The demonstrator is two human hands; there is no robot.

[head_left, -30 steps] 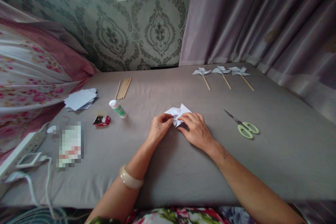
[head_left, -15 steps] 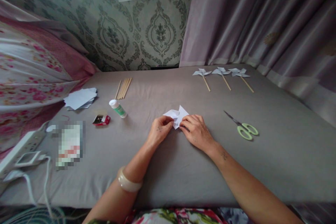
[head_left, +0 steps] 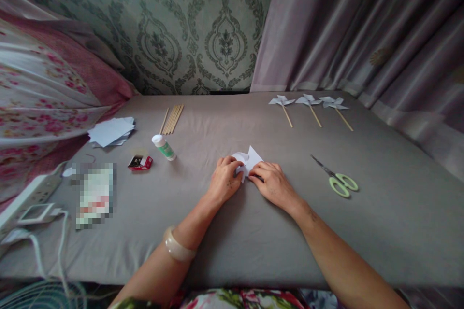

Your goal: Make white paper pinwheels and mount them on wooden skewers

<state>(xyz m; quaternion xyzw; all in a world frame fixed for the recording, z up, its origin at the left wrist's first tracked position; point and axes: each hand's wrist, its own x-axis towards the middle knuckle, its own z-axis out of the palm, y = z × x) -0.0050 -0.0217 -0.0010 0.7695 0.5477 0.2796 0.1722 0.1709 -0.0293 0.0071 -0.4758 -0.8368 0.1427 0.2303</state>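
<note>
A white paper pinwheel (head_left: 254,155), without a stick, is between my two hands near the middle of the cloth-covered table. My left hand (head_left: 227,177) pinches its left side, thumb and fingers at a curled blade. On the other side, the fingers of my right hand (head_left: 271,181) are closed on the paper's right edge. My fingers hide much of its lower part and centre. Off to the right lie scissors (head_left: 335,177) with light green handles, blades slightly apart.
Three finished pinwheels on sticks (head_left: 309,100) lie at the back right. To the left are wooden sticks (head_left: 173,119), a glue stick (head_left: 164,147), a small red box (head_left: 140,162), stacked paper (head_left: 111,131), a blurred packet (head_left: 96,195) and a power strip (head_left: 31,203) with cables.
My left hand's fingers have shifted up and over the left blade, covering more of it. My right hand stays on the right edge. The whole view has shifted slightly.
</note>
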